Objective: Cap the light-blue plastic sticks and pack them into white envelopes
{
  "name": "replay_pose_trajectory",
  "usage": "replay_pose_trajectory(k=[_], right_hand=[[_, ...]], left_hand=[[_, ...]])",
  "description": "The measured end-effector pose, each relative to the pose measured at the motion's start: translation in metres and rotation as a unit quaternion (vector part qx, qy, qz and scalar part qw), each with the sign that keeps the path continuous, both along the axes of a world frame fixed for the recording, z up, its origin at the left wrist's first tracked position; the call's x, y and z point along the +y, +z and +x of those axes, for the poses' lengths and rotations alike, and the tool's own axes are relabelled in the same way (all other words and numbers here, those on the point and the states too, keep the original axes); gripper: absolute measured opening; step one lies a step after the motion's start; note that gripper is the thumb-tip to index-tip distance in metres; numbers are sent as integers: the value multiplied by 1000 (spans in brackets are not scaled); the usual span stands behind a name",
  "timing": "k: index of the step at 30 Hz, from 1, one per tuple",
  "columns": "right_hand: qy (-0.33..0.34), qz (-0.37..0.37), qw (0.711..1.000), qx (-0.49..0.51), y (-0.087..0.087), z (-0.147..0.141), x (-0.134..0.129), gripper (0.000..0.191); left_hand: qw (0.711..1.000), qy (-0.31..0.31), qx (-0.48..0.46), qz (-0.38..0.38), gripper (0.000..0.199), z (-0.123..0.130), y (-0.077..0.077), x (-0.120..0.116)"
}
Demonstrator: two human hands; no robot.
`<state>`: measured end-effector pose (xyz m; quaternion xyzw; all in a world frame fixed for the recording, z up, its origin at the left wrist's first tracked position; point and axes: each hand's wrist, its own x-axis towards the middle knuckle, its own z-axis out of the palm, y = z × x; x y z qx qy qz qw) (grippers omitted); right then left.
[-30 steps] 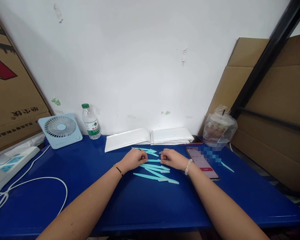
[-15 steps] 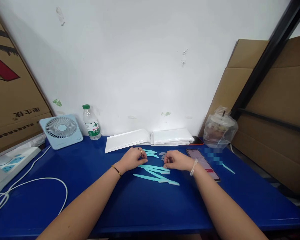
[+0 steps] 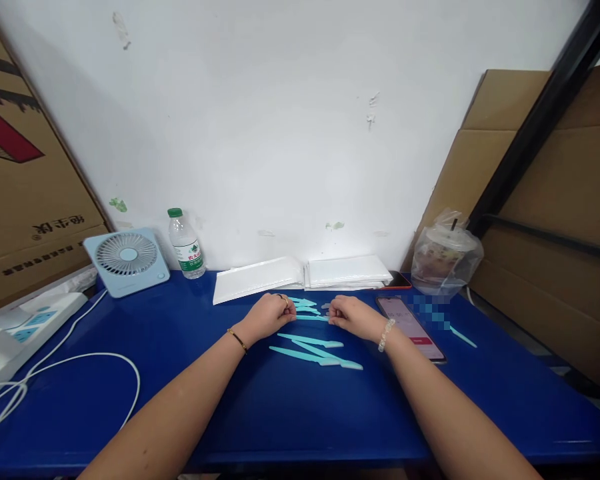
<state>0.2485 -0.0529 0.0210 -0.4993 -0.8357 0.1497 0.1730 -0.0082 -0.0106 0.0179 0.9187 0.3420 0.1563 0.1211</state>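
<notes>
My left hand [image 3: 269,316] and my right hand [image 3: 354,317] pinch the two ends of a light teal eyebrow razor [image 3: 312,318], stretched level between them just above or on the table. Fingertips cover both of its ends. Nearer to me, several more teal eyebrow razors [image 3: 296,355] lie loosely crossed, their paler ends toward the right. Beyond my left fingers sits a small group of teal razors [image 3: 303,303], partly hidden by that hand. Small clear plastic pieces [image 3: 326,306] lie beside my right fingertips, partly covered.
White padded mailers [image 3: 347,272] lie along the wall. A phone [image 3: 411,330], another teal razor [image 3: 464,337] and a bagged drink cup [image 3: 445,257] are to the right. On the left stand a bottle [image 3: 187,247], a fan [image 3: 127,260] and a power strip [image 3: 35,327] with white cables.
One razor has left the near pile and is now between both hands, farther back. My right hand has risen slightly away from the pile. The view has shifted a little.
</notes>
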Motion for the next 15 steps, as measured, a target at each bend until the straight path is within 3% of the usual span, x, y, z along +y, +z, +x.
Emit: replay_pose_trajectory(k=[5,7,12,15], right_hand=[[-64,5,998,10,0,13,7,5],[-60,1,998,21,3,13,4,7],[43,-87,995,30,13,4,-10,23],[91,-114,989,-4,11,-3,-14,25]], left_hand=[[998,63,-8,7,14,-9,-1,8],[998,58,-27,5,19,-8,1,3],[998,-45,-4,-39,26,3,10,-16],[996,-68,13,-54,27,5,9,-21]])
